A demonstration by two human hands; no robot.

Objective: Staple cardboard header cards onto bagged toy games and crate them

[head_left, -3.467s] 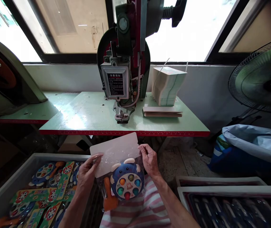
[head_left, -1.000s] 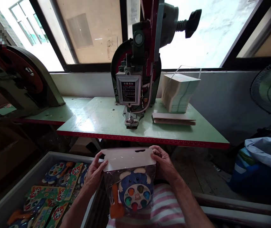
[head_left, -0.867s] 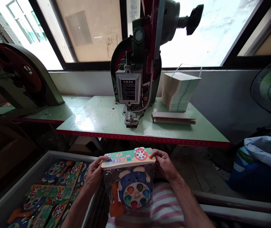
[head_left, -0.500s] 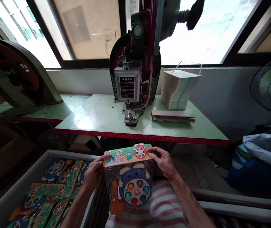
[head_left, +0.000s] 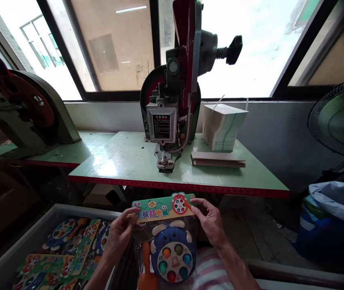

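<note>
A bagged toy (head_left: 173,253) hangs upright in front of me under a green and yellow header card (head_left: 159,209). Inside the clear bag are a blue round toy with coloured buttons and an orange toy hammer (head_left: 147,270). My left hand (head_left: 122,233) pinches the card's left end between thumb and fingers. At the other end, my right hand (head_left: 209,219) grips the card's upper right corner. Beyond the card stands a stapling machine (head_left: 165,157), its head over the table's front edge and apart from the card.
On the green table (head_left: 123,161), a stack of folded cards (head_left: 224,127) stands right of the machine, with a flat bundle (head_left: 218,159) before it. A grey bin (head_left: 54,213) of similar bagged toys sits at lower left. A blue sack (head_left: 325,225) and a fan (head_left: 337,117) are at right.
The view has tilted up a little, so everything sits lower in the picture. Both hands still hold the header card by its ends.
</note>
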